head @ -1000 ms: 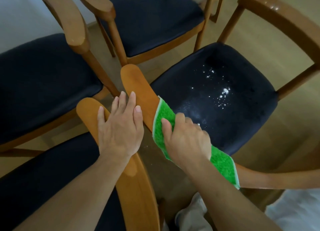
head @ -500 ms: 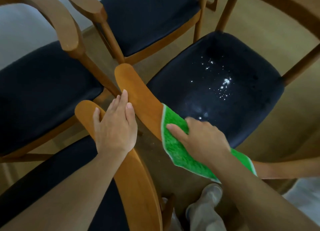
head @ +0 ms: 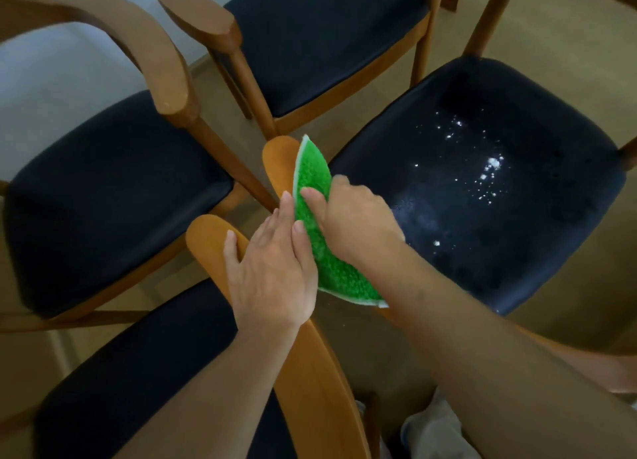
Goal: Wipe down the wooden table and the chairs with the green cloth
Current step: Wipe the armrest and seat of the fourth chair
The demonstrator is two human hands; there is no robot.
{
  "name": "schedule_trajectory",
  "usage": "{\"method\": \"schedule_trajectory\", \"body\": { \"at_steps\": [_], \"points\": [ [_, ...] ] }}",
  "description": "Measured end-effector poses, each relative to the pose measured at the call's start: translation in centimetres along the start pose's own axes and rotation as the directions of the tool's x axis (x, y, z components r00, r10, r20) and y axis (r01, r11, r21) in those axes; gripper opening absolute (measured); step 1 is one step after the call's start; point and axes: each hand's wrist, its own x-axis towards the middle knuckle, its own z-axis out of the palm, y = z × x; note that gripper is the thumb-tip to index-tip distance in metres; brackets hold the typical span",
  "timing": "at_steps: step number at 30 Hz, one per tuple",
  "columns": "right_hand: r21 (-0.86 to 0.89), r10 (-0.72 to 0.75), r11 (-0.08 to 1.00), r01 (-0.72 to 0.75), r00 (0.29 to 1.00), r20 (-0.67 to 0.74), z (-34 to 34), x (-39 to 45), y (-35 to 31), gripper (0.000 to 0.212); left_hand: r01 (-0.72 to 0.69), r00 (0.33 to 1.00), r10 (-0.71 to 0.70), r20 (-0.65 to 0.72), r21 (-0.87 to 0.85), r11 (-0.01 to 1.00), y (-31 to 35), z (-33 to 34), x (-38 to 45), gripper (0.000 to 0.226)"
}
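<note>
The right hand [head: 355,224] grips the green cloth [head: 312,217] folded over the right chair's armrest [head: 279,158] — wiping in progress, I judge. The left hand [head: 272,265], fingers straight, rests on the near armrest [head: 206,231] — white specks [head: 489,172] remain on that seat, and no table shows

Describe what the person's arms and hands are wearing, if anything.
Both forearms are bare to the frame's edge, with no sleeves in view. The left hand and right hand wear no gloves, rings or watch. No markings show.

Right hand [head: 355,217] presses green cloth [head: 312,196] onto chair armrest [head: 277,158].
</note>
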Motion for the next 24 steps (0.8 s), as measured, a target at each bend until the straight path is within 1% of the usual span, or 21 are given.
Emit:
{"method": "schedule_trajectory", "body": {
  "at_steps": [4,8,12,14,16,18,19,21,22,24],
  "points": [
    [0.069,-0.029,0.997,0.03,0.999,-0.015,0.3,2.9,-2.3,0.05,0.008,1.0,-0.008,-0.009,0.006,1.0,0.0,0.1,0.3,0.059],
    [0.05,-0.071,0.996,0.071,0.997,0.0,-0.2,0.5,0.1,0.044,0.001,1.0,-0.001,-0.031,0.006,1.0,0.0,-0.1,0.2,0.055],
    [-0.114,-0.065,0.991,0.069,0.997,0.037,-1.0,-4.7,4.3,0.048,0.015,1.0,-0.015,0.002,0.014,1.0,0.0,-0.2,0.1,0.053],
    [-0.167,-0.046,0.984,0.054,0.998,0.047,-1.4,-6.5,5.8,0.052,0.018,1.0,-0.018,0.024,0.012,1.0,0.1,-0.2,0.1,0.053],
    [-0.191,-0.046,0.98,0.054,0.998,0.042,-1.4,-6.7,6.1,0.057,0.028,0.999,-0.028,0.032,0.016,0.999,0.1,-0.2,0.2,0.053],
    [-0.209,-0.065,0.976,0.067,0.998,0.017,-1.2,-6.0,5.2,0.057,0.029,0.999,-0.029,0.038,0.014,0.999,0.2,-0.2,0.2,0.054],
    [-0.2,-0.082,0.976,0.08,0.997,-0.001,-1.0,-5.4,4.4,0.053,0.027,0.999,-0.027,0.033,0.012,1.0,0.2,-0.3,0.2,0.054],
    [-0.129,-0.094,0.988,0.09,0.995,-0.022,-0.7,-3.6,2.9,0.041,0.026,0.999,-0.026,0.024,0.004,1.0,0.2,-0.3,0.2,0.054],
    [-0.081,-0.088,0.993,0.087,0.996,-0.015,-0.5,-2.3,2.1,0.037,0.023,1.0,-0.023,0.02,-0.001,1.0,0.2,-0.3,0.3,0.054],
    [-0.015,-0.069,0.997,0.07,0.997,0.04,-0.1,0.8,0.4,0.038,0.015,1.0,-0.015,0.008,-0.004,1.0,0.1,-0.2,0.2,0.053]
  ]
}}
